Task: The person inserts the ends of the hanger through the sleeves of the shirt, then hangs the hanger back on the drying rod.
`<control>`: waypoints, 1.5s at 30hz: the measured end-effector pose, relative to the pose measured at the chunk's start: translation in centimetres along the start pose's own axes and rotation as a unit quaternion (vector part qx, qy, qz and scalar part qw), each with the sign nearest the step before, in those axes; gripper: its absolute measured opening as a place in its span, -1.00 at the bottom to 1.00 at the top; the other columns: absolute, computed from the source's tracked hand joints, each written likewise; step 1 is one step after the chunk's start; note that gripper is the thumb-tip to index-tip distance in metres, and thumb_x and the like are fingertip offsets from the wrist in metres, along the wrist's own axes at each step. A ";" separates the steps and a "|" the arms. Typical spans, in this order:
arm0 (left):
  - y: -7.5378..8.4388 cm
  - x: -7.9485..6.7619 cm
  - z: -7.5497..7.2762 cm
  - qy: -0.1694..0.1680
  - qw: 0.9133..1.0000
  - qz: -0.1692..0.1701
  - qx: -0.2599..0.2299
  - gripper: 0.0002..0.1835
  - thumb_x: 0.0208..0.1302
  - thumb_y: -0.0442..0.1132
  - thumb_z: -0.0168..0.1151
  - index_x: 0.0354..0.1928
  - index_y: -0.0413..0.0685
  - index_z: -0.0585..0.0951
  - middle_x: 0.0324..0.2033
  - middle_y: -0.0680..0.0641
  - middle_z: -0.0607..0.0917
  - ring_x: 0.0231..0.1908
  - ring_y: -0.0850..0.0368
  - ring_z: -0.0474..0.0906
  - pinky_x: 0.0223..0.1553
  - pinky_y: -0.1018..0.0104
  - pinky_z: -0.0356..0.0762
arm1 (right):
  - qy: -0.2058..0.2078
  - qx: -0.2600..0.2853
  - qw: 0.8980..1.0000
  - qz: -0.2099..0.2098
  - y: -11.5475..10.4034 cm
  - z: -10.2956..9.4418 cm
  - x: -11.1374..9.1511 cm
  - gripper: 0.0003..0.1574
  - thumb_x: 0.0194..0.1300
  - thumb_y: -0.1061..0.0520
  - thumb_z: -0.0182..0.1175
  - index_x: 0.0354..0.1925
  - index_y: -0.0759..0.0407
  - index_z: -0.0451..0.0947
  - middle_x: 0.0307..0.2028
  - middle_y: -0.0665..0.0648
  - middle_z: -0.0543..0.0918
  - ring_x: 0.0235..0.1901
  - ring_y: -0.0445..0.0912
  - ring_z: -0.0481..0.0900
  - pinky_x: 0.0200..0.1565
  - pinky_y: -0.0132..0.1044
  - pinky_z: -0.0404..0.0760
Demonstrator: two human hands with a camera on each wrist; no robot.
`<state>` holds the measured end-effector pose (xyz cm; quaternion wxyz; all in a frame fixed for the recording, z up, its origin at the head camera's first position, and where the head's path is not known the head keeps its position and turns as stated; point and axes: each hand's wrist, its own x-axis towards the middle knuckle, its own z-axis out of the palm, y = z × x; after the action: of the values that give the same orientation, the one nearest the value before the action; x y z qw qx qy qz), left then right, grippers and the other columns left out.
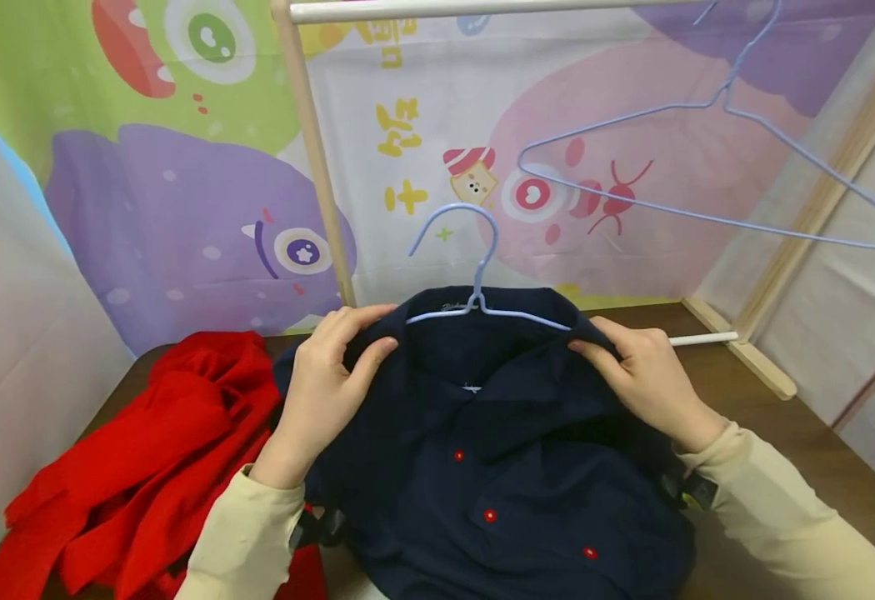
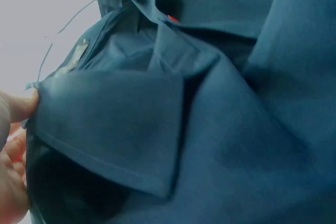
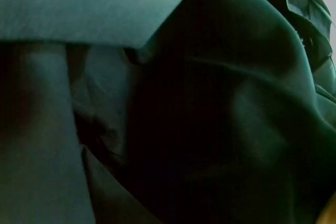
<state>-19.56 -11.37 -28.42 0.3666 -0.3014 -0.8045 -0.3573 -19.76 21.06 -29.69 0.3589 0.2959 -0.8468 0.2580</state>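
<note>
A dark navy shirt with red buttons fills the middle of the head view. Inside its collar sits a light blue wire hanger, its hook rising above the neckline. My left hand pinches the shirt's collar and shoulder on the left, thumb in front. On the opposite side my right hand pinches the collar between thumb and fingers. In the left wrist view the collar flap hangs from the thumb. The right wrist view is mostly dark shirt cloth, with one red button showing.
A crumpled red garment lies at the left on the brown table. Behind stands a wooden rack with a white top rail. A second blue hanger hangs at the upper right, before a cartoon-print curtain.
</note>
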 end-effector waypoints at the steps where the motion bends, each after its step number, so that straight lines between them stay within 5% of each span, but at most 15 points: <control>1: -0.1 0.0 0.1 -0.001 1.000 -0.011 0.011 -0.75 0.09 -0.24 0.30 -0.16 -0.10 0.60 -0.36 -0.03 0.61 -0.33 0.14 0.44 -0.26 0.30 0.38 | 0.007 -0.001 1.000 0.003 0.0 -0.1 -0.1 -0.90 0.08 0.22 0.28 -0.35 0.10 0.57 -0.59 -0.07 0.53 -0.62 -0.26 0.35 -0.48 -0.51 0.32; 6: -0.7 0.4 1.0 0.009 0.997 -0.064 0.039 -0.80 0.08 -0.12 0.30 -0.44 -0.08 0.54 -0.50 -0.01 0.54 -0.43 0.16 0.44 -0.36 0.31 0.37 | 0.032 -0.008 0.999 -0.010 0.5 -0.5 -0.2 -0.87 0.01 0.17 0.34 -0.40 0.08 0.58 -0.67 -0.10 0.50 -0.71 -0.30 0.25 -0.58 -0.53 0.26; 10: -1.4 0.5 1.9 0.053 0.996 -0.069 0.027 -0.80 0.06 -0.13 0.33 -0.46 -0.11 0.57 -0.50 -0.03 0.61 -0.42 0.14 0.52 -0.32 0.34 0.42 | 0.003 -0.031 0.999 -0.031 0.9 -0.8 -0.3 -0.77 0.01 0.01 0.34 -0.35 0.06 0.58 -0.73 -0.14 0.45 -0.74 -0.33 0.24 -0.61 -0.53 0.24; 17: -2.3 1.0 2.7 0.086 0.993 -0.080 -0.016 -0.80 0.02 -0.14 0.37 -0.46 -0.12 0.61 -0.49 -0.03 0.63 -0.39 0.16 0.53 -0.29 0.41 0.39 | 0.015 -0.076 0.995 -0.060 1.9 -1.8 -0.9 -0.44 0.19 -0.31 0.00 -0.29 0.12 0.60 -0.81 -0.17 0.32 -0.79 -0.35 0.10 -0.67 -0.49 0.15; 25: -2.0 2.6 3.4 0.062 0.995 -0.059 -0.045 -0.82 0.03 -0.14 0.35 -0.43 -0.11 0.62 -0.46 -0.01 0.64 -0.34 0.19 0.53 -0.24 0.36 0.42 | 0.100 -0.092 0.988 -0.069 2.3 -2.1 -1.3 -0.41 0.29 -0.24 -0.08 -0.37 0.20 0.61 -0.62 0.07 0.61 -0.76 -0.22 0.36 -0.64 -0.38 0.30; 33: -2.0 3.8 4.2 0.008 0.996 -0.033 -0.081 -0.79 0.15 -0.22 0.24 -0.17 -0.14 0.61 -0.25 -0.06 0.64 -0.14 0.13 0.54 -0.04 0.28 0.42 | 0.145 -0.136 0.979 -0.036 3.1 -3.6 -1.2 -0.33 0.27 -0.29 -0.09 -0.46 0.22 0.61 -0.72 0.07 0.52 -0.78 -0.18 0.26 -0.67 -0.31 0.21; 45: -1.6 5.6 5.5 -0.001 0.996 -0.036 -0.077 -0.80 0.21 -0.19 0.18 -0.18 -0.09 0.64 -0.24 -0.03 0.66 -0.16 0.15 0.54 -0.08 0.30 0.44 | 0.165 -0.159 0.973 -0.008 4.3 -6.3 -0.3 -0.28 0.16 -0.37 0.00 -0.74 0.19 0.41 -0.86 0.00 0.30 -0.82 -0.33 0.09 -0.69 -0.50 -0.03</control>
<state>-25.88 -6.69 -27.12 0.3282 -0.3003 -0.7854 -0.4305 -19.66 28.22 -26.98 0.5382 0.1952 -0.8037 0.1624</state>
